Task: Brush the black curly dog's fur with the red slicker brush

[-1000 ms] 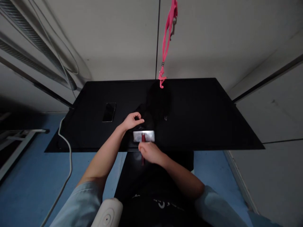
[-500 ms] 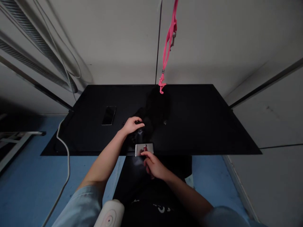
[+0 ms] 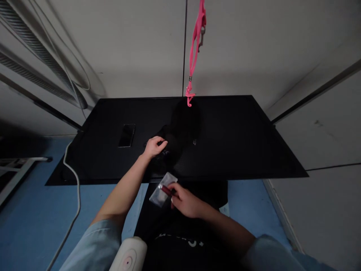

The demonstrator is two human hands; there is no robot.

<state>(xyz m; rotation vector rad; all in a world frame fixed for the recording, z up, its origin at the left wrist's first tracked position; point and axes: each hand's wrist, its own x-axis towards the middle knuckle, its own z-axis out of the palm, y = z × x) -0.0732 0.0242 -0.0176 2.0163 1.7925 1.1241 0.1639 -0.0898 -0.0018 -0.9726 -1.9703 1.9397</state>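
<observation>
My left hand rests on a dark furry shape lying on the black table, its fingers curled into the fur. My right hand holds a brush with a red handle and a flat silver head just off the table's near edge, the head tilted to the left. A pink leash hangs from above down to the far side of the dark shape.
A dark phone lies on the table to the left. A white cable runs down from the table's left corner over the blue floor. A white device sits near my left elbow. Grey walls stand behind and to the right.
My right hand has drawn the brush back from the dark shape toward me, off the table edge, and turned its head leftward. My left hand has stayed on the fur.
</observation>
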